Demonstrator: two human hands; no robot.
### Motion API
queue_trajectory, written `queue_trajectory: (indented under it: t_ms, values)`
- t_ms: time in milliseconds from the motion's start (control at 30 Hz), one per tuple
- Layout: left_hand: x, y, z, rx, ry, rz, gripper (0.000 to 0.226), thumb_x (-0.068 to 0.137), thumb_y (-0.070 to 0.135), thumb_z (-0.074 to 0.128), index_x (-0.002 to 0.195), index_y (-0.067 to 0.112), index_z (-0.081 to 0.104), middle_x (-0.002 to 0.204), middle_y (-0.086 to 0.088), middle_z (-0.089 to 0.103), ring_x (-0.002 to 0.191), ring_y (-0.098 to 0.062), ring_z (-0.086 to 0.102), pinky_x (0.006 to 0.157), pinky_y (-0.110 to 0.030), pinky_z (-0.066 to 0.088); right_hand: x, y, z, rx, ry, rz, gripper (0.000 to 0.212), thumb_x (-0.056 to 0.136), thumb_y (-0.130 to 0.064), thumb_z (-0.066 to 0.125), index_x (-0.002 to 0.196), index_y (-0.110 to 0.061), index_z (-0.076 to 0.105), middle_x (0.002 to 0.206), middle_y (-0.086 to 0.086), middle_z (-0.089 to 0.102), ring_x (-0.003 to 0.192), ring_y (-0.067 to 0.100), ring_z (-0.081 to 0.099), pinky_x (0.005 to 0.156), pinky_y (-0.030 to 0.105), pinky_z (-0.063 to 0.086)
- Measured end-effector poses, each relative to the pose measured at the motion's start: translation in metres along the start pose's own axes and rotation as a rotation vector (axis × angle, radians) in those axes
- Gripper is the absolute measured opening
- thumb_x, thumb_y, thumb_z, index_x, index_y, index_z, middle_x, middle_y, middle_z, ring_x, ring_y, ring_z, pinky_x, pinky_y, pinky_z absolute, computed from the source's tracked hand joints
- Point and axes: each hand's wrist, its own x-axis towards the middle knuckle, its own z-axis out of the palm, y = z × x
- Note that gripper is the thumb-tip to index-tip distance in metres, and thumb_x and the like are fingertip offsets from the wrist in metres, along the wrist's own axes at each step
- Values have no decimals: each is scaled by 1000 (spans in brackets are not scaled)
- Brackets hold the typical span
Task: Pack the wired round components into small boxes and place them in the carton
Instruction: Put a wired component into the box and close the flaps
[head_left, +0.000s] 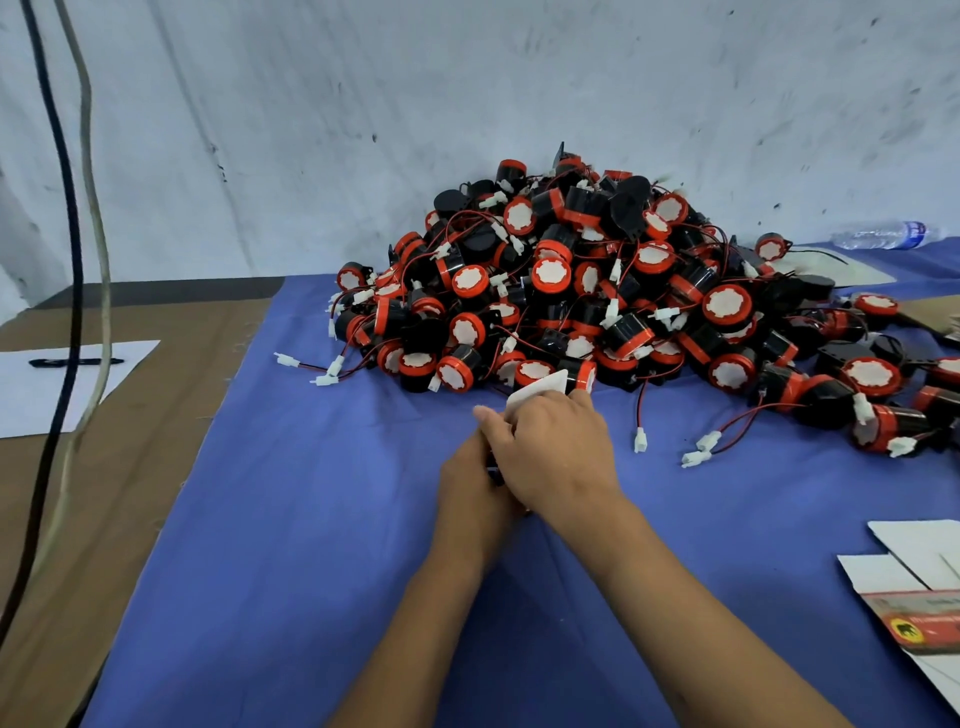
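A big pile of black-and-red round components (613, 291) with red-black wires and white plugs lies on the blue cloth (311, 519) at the back. In front of the pile both hands meet around a small white box (540, 391), whose flap sticks up above the fingers. My right hand (556, 452) lies over the box and grips it from above. My left hand (470, 483) holds it from below and is partly hidden under the right hand. Something dark shows between the hands; what it is cannot be told.
Flat unfolded small boxes (914, 597) lie at the right edge. A water bottle (888, 235) lies at the back right. On the brown surface to the left sit a white sheet (31, 395) and a black pen (75, 361). Two cables (78, 260) hang down at the left.
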Motion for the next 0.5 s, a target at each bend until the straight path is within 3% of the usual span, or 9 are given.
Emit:
queue_trajectory:
  t_ms: [67,167,300,500]
  values:
    - [-4,3,-1,-36,13,6,16,80,32,52,88,46,56,72,35,65,72,10,63,57,-9,45,0,3,3,52,46,15,51,105,-50,39,80,-19,71,93,3,70,103,28,55,95,43,41]
    - [-4,4,1,-45,7,40,29,79,33,52,104,41,65,81,20,71,77,2,66,61,-14,47,4,11,9,138,71,43,50,105,-43,38,68,-21,62,81,0,70,95,27,60,95,43,40]
    - [-7,2,3,-69,36,73,39,92,22,57,128,32,66,94,11,76,86,-5,71,74,-41,61,8,19,6,297,-2,71,60,104,-54,40,55,-23,55,60,-3,63,81,21,62,101,47,37]
    - [-6,-1,4,-101,24,89,38,97,21,56,130,38,64,104,18,75,94,-5,72,81,-38,62,6,28,-1,543,-50,85,57,100,-59,52,52,-29,62,52,-10,63,67,14,63,97,54,47]
